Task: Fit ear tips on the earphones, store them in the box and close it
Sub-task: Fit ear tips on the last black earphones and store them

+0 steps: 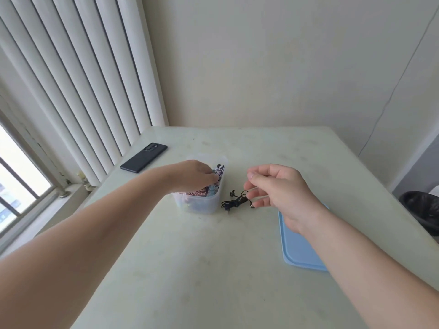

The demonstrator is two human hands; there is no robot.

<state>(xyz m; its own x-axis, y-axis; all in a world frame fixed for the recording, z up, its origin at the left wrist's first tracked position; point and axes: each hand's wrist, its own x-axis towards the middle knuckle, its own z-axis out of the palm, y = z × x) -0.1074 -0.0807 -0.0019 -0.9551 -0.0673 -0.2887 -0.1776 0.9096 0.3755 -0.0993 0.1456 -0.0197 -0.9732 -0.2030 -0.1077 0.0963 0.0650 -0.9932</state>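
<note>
A clear plastic box (pixel 197 205) stands mid-table, full of coiled earphones. My left hand (pixel 193 173) reaches into its top, fingers closed on a bundle of earphone cable inside. Just right of the box a black wired earphone set (pixel 234 201) lies tangled on the table. My right hand (pixel 275 188) hovers over its right end, thumb and forefinger pinched together; whether they pinch the cable or an ear tip is too small to tell. The blue box lid (pixel 299 248) lies flat at the right, partly under my right forearm.
A black phone (pixel 143 157) lies at the table's far left. Vertical blinds and a window run along the left side. A black bin (pixel 421 210) stands off the table's right edge. A wall closes the back.
</note>
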